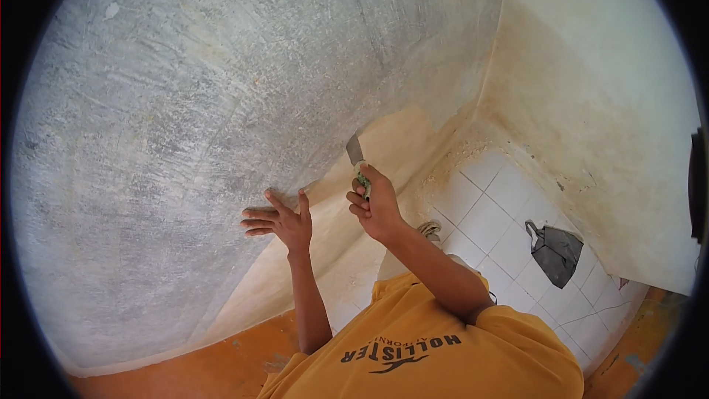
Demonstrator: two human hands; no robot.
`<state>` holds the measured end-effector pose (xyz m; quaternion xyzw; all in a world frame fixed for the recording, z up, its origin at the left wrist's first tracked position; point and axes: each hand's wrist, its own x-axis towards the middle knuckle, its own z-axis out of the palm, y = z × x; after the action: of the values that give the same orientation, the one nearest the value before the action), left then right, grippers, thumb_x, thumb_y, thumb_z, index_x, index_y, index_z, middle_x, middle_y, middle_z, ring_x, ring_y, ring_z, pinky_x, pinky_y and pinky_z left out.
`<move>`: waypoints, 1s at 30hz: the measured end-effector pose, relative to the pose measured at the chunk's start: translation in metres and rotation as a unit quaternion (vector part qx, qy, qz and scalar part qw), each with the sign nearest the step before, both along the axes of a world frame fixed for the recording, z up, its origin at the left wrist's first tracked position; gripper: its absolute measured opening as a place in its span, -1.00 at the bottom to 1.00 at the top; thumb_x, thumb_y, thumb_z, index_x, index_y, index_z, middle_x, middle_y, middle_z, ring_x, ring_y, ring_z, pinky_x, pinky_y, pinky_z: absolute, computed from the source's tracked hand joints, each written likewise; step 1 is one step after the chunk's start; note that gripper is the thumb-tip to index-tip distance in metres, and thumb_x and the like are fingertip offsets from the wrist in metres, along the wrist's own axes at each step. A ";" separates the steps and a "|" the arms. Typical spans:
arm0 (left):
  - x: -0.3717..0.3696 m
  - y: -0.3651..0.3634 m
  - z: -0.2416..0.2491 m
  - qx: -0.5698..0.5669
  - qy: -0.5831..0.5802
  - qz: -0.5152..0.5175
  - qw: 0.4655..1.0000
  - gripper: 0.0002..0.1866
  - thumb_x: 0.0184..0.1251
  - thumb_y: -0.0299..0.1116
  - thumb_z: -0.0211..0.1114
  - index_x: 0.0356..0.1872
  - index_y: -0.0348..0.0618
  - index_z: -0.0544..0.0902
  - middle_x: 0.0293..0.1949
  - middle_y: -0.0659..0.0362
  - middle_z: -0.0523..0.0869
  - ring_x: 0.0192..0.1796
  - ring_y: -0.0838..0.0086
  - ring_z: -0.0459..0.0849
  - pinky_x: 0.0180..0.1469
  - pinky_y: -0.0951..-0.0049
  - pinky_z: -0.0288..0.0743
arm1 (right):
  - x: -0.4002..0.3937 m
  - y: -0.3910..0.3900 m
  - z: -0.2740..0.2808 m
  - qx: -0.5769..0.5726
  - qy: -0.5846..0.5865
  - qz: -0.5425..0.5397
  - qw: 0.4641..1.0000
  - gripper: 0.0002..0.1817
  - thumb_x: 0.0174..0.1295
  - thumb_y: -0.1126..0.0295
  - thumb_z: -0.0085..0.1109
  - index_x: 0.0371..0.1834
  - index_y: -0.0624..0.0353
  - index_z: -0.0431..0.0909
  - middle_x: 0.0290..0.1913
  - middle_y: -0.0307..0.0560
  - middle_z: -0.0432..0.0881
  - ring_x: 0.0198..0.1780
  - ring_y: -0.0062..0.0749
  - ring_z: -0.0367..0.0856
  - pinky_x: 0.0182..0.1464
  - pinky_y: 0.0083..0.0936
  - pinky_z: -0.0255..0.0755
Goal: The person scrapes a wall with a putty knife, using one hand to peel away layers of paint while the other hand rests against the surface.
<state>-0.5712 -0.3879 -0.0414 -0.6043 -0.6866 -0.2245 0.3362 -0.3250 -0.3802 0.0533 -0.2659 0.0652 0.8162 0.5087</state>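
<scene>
The right hand (375,207) is closed around the greenish handle of a scraper (357,159), its metal blade pointing up and laid against the wall (185,118) where the grey scraped surface meets the remaining cream paint. The left hand (284,220) lies open, fingers spread, flat on the wall just beside the right hand. Below, the white tiled floor (487,214) carries paint dust along the wall's foot and a dark grey plastic bag (557,251) lying well apart from both hands
</scene>
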 end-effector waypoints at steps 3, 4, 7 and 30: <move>0.001 0.002 0.000 0.001 0.002 -0.001 1.000 0.14 0.39 0.29 0.26 0.71 0.09 -0.28 0.51 -0.52 -0.70 0.47 -0.56 -0.87 0.23 -0.70 -0.87 | 0.006 0.006 -0.006 0.003 0.029 0.005 1.000 -0.82 0.54 0.24 0.02 -0.25 -0.06 0.28 -0.52 -0.35 0.29 -0.65 -0.68 0.08 -0.70 -0.68 -0.10; 0.002 0.001 -0.001 0.001 0.002 0.000 1.000 0.15 0.39 0.29 0.25 0.71 0.09 -0.29 0.51 -0.52 -0.70 0.46 -0.56 -0.87 0.23 -0.70 -0.87 | 0.009 0.006 -0.007 -0.004 0.032 0.010 0.999 -0.80 0.54 0.24 0.02 -0.28 -0.06 0.28 -0.52 -0.35 0.29 -0.65 -0.67 0.08 -0.69 -0.67 -0.09; 0.005 0.001 -0.002 0.003 -0.004 -0.003 1.000 0.14 0.40 0.28 0.24 0.71 0.06 -0.30 0.51 -0.53 -0.70 0.46 -0.57 -0.87 0.23 -0.70 -0.87 | 0.014 0.004 -0.016 0.003 0.044 0.023 0.999 -0.82 0.53 0.24 0.03 -0.24 -0.06 0.29 -0.50 -0.35 0.31 -0.65 -0.68 0.09 -0.70 -0.68 -0.08; 0.012 -0.010 -0.001 -0.055 -0.059 -0.016 0.997 0.06 0.45 0.20 0.25 0.71 -0.01 -0.19 0.50 -0.60 -0.63 0.45 -0.68 -0.80 0.23 -0.75 -0.79 | -0.028 -0.003 -0.020 0.025 -0.115 -0.057 0.991 -0.61 0.60 0.29 -0.06 0.43 -0.10 0.38 -0.25 -0.36 0.37 -0.55 -0.72 0.16 -0.58 -0.69 0.02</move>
<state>-0.5594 -0.3978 -0.0428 -0.6188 -0.7067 -0.2267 0.2577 -0.3533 -0.3834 0.0337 -0.3412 0.0013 0.7512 0.5650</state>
